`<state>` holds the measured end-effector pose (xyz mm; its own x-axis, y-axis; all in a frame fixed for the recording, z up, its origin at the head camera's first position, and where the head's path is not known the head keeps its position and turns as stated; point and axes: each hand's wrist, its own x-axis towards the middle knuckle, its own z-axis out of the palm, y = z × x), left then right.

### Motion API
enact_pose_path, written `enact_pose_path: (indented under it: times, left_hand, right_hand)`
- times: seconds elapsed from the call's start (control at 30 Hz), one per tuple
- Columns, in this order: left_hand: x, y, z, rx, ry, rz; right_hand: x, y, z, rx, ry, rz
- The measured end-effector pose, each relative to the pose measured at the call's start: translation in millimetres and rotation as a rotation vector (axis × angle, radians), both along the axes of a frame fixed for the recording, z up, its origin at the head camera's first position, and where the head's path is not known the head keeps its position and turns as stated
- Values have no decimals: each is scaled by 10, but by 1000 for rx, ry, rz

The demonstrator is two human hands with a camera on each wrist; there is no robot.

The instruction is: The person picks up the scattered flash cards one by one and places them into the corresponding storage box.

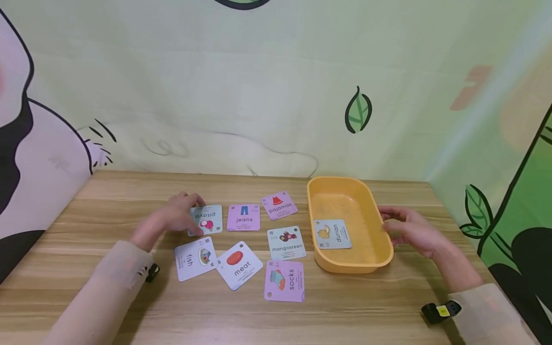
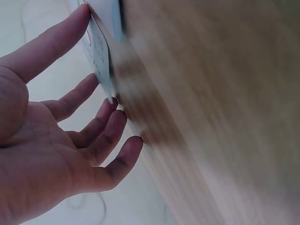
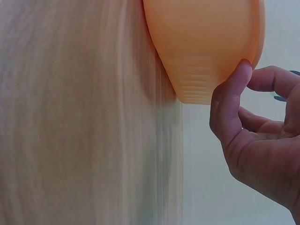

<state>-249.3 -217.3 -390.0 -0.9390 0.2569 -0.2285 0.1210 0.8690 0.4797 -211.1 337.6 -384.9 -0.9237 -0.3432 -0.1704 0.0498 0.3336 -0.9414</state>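
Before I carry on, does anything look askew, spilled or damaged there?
Nothing looks spilled or damaged. One oddity: the pitaya card at the left hand reads upside down in the head view, while the jeans card reads upright. The fish card, socks card and durian card lie roughly sideways.

On a table (image 1: 366, 311), a tray (image 1: 345, 203) holds the durian card (image 1: 334, 235). Left of it, left to right, lie the pitaya card (image 1: 211, 218), jeans (image 1: 243, 217) and pajamas (image 1: 279, 206); before these, fish (image 1: 195, 258), meat (image 1: 239, 265), perhaps touching fish, and mangosteen (image 1: 286, 243); socks (image 1: 284, 281) before mangosteen.
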Motion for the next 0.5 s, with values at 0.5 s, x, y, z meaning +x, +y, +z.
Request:
enact_pose_path:
  times: [0.5]
  left_hand:
    - [-30, -70, 6, 171, 44, 60]
  right_hand:
    - [16, -18, 22, -7, 1, -6]
